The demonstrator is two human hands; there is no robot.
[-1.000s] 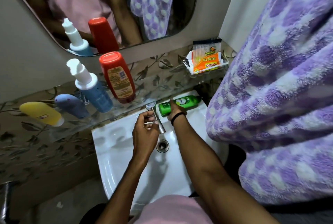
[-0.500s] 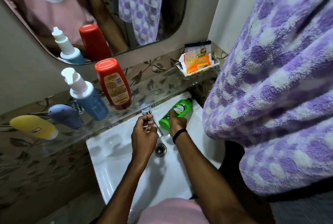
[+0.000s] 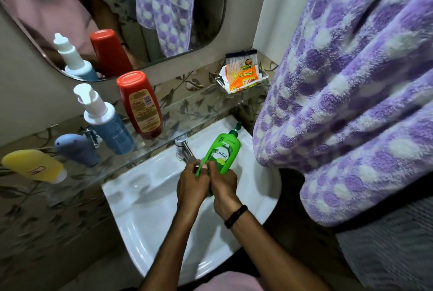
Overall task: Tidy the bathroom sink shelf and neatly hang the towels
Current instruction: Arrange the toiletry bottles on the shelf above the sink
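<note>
Over the white sink (image 3: 145, 199) my right hand (image 3: 223, 193) grips the bottom of a green Vatika bottle (image 3: 223, 153), its cap pointing away towards the wall. My left hand (image 3: 191, 184) is closed beside it, pinching a thin green strip at the bottle's lower edge, just in front of the chrome tap (image 3: 184, 149). On the glass shelf (image 3: 121, 164) stand a red bottle (image 3: 140, 105) upside down and a blue pump bottle (image 3: 107, 124); a small blue-grey bottle (image 3: 76, 149) and a yellow bottle (image 3: 32, 166) lie on their sides. A purple-and-white checked towel (image 3: 351, 103) hangs at right.
A small wire soap rack (image 3: 241, 79) on the wall holds an orange scrub pad packet. The mirror (image 3: 117, 9) above the shelf reflects the bottles and the towel. Leaf-patterned tiles run behind the shelf. The towel hangs close over the sink's right rim.
My right hand has lifted the green bottle off the back of the sink and tilted it up over the basin. My left hand left the tap and closed on the bottle's lower edge.
</note>
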